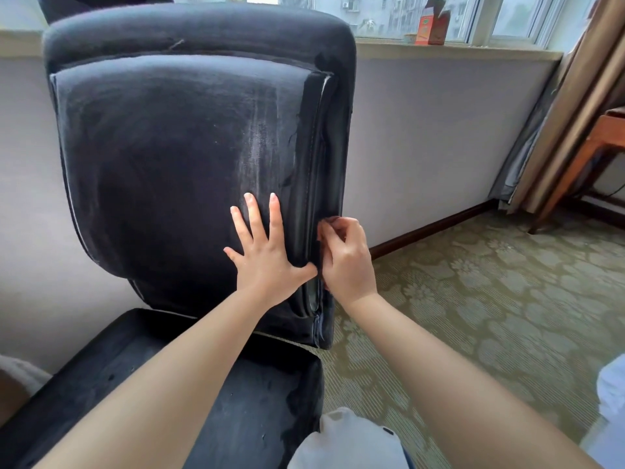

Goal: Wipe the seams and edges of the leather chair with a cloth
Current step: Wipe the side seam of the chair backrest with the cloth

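A dark blue-black chair (162, 157) fills the left half of the view, its back cushion upright and its seat (236, 401) below. My left hand (267, 252) lies flat with fingers spread on the lower right of the back cushion, pressing it. My right hand (345, 255) is curled against the cushion's right side seam (313, 184), pinching a small dark cloth (319, 252) that is mostly hidden between the fingers and the seam. Pale dusty streaks mark the cushion above my left hand.
A grey wall and window sill (439, 50) stand behind the chair, with an orange carton (431, 27) on the sill. Patterned green carpet (473, 316) spreads to the right. A curtain (568, 123) and a wooden table leg (581, 164) are at far right.
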{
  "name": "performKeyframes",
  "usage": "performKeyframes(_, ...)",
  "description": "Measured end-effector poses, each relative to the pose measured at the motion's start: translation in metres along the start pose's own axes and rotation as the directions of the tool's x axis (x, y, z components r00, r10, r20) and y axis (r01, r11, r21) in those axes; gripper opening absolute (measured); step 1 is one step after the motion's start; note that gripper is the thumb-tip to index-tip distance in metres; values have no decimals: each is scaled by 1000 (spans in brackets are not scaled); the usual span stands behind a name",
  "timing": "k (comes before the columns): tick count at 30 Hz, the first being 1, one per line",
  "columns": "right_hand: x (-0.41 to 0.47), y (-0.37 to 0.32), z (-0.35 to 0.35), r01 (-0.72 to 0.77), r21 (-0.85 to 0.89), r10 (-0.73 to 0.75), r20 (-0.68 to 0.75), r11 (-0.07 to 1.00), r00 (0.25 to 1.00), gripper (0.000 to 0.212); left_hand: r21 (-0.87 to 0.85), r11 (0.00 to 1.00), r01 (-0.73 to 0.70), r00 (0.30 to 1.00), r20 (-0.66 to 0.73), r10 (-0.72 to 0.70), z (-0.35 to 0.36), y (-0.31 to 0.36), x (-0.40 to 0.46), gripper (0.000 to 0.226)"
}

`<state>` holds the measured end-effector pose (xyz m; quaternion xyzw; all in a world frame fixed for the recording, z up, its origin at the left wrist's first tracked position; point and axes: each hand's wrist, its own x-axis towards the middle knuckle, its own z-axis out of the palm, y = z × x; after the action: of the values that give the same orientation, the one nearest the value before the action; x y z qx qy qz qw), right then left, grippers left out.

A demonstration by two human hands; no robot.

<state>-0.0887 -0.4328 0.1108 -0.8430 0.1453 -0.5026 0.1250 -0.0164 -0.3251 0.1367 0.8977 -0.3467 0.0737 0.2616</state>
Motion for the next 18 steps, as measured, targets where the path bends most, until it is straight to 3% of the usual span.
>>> performKeyframes(15, -55, 25, 28, -173, 130, 138, 241, 976, 961, 22, 27, 998, -49, 995, -87, 51, 21, -16, -3, 119)
performKeyframes(18, -72, 32, 33, -132, 28, 120, 272, 991, 955, 14, 29, 997, -69, 992, -100, 72, 24, -21, -4, 116)
